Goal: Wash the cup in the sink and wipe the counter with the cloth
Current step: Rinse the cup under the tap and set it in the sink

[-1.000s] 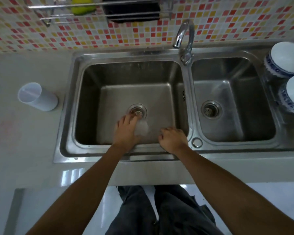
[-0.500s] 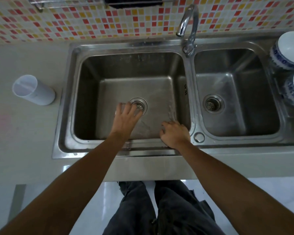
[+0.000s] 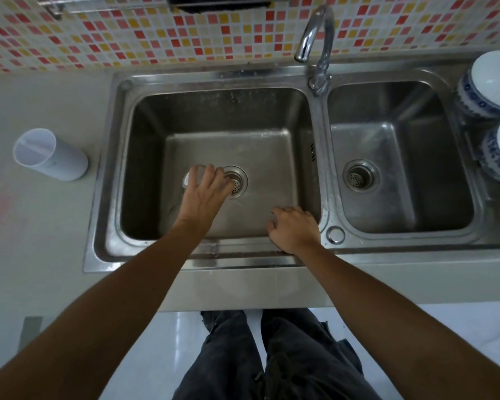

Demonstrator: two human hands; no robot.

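A clear cup (image 3: 187, 180) lies low in the left basin of the steel sink (image 3: 214, 256), just left of the drain (image 3: 238, 182). My left hand (image 3: 205, 192) reaches down over it, fingers wrapped on its top, so most of the cup is hidden. My right hand (image 3: 295, 229) rests at the basin's front right corner, fingers loosely curled and holding nothing. A dark cloth-like item (image 3: 218, 2) hangs on the wall rack, mostly cut off by the top edge.
A white plastic cup (image 3: 51, 154) stands on the pale counter (image 3: 35, 241) left of the sink. The faucet (image 3: 315, 39) arches above the divider, with no water visible. Two blue-and-white bowls (image 3: 491, 85) sit upside down right of the right basin (image 3: 401, 180).
My left hand has moved with the clear cup away from me and to the left, up beside the drain. My right hand stays at the front rim. The view has tilted down.
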